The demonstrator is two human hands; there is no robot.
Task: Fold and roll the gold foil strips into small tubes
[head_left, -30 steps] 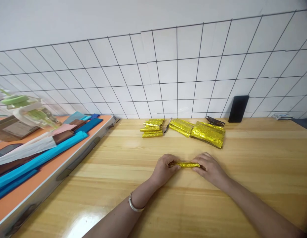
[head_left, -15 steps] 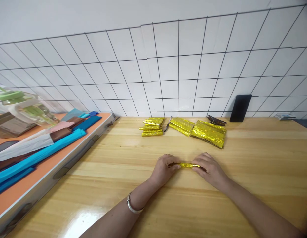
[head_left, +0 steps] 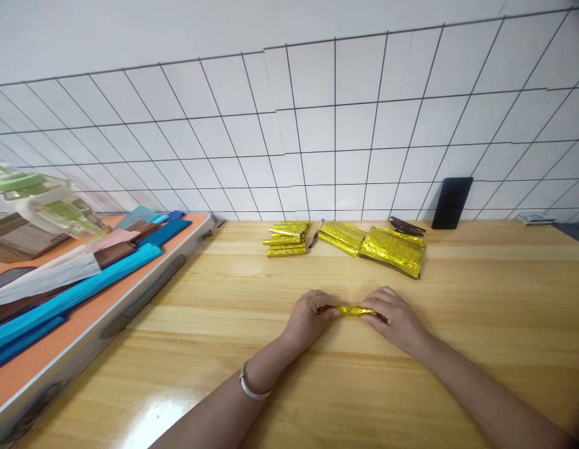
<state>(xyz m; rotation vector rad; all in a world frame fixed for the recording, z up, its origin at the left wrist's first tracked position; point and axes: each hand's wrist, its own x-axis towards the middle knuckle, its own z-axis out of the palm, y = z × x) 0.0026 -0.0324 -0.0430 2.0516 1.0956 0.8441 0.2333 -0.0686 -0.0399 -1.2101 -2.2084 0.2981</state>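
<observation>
Between my two hands is a narrow folded strip of gold foil paper (head_left: 353, 310), held low over the wooden table. My left hand (head_left: 312, 315) is closed on its left end, with thumb and fingers pinching. On the other end, my right hand (head_left: 392, 317) pinches in the same way. Both ends of the strip are partly hidden by fingers. Beyond the hands lie a pile of folded gold strips (head_left: 287, 240), a flat gold foil sheet (head_left: 341, 237) and a larger stack of gold foil sheets (head_left: 392, 251).
A pen (head_left: 316, 235) lies beside the folded strips. Behind the gold stack is a dark hair clip (head_left: 406, 226); a black phone (head_left: 452, 203) leans on the tiled wall. At left, an orange-topped surface (head_left: 106, 293) holds coloured paper (head_left: 83, 290), a cardboard box (head_left: 25, 237) and a bottle (head_left: 46, 199).
Almost nothing differs. Both hands keep their grip on the gold strip, and the view has shifted very slightly.
</observation>
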